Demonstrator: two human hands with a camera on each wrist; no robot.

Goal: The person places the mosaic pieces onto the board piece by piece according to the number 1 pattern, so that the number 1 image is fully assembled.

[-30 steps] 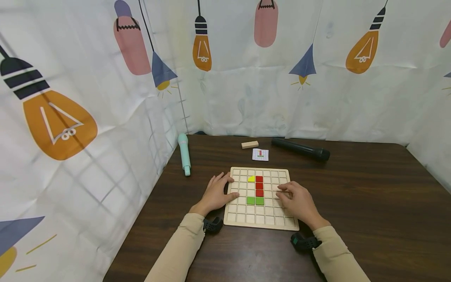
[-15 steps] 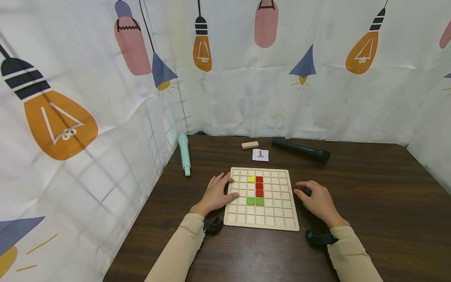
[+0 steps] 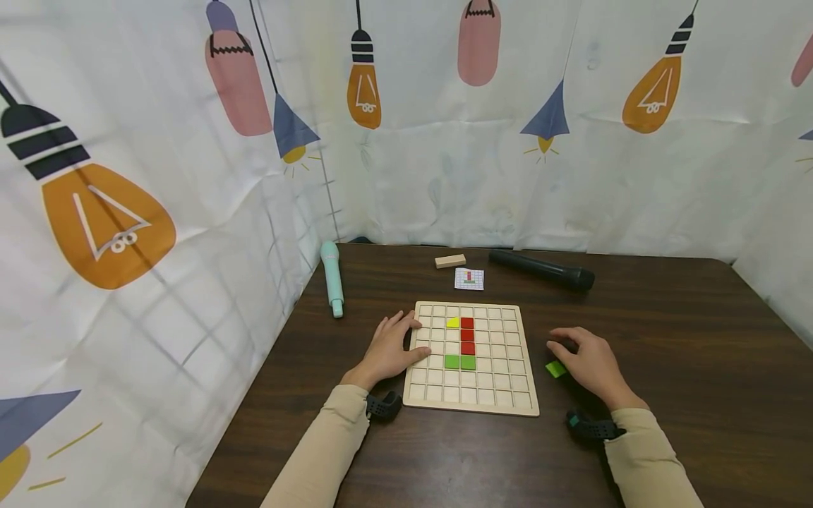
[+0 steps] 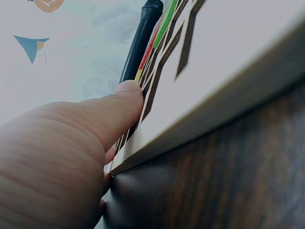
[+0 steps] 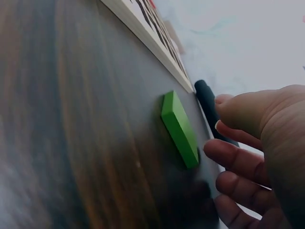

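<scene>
On the dark table (image 3: 667, 331), right of the wooden grid board (image 3: 508, 388), a green tile (image 3: 555, 369) is lying flat beside the right hand (image 3: 587, 363), whose loosely curled fingers are holding nothing. Left hand (image 3: 387, 349) is resting relaxed on the board's left edge.

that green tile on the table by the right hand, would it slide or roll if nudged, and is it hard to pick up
The green tile is flat with square edges and lies on its broad face, so it would probably slide, not roll. It looks stiff and probably light, like the pieces in the board. Lying flush on the smooth table, it may be fiddly to lift; the right hand would likely pinch its edges.
</scene>
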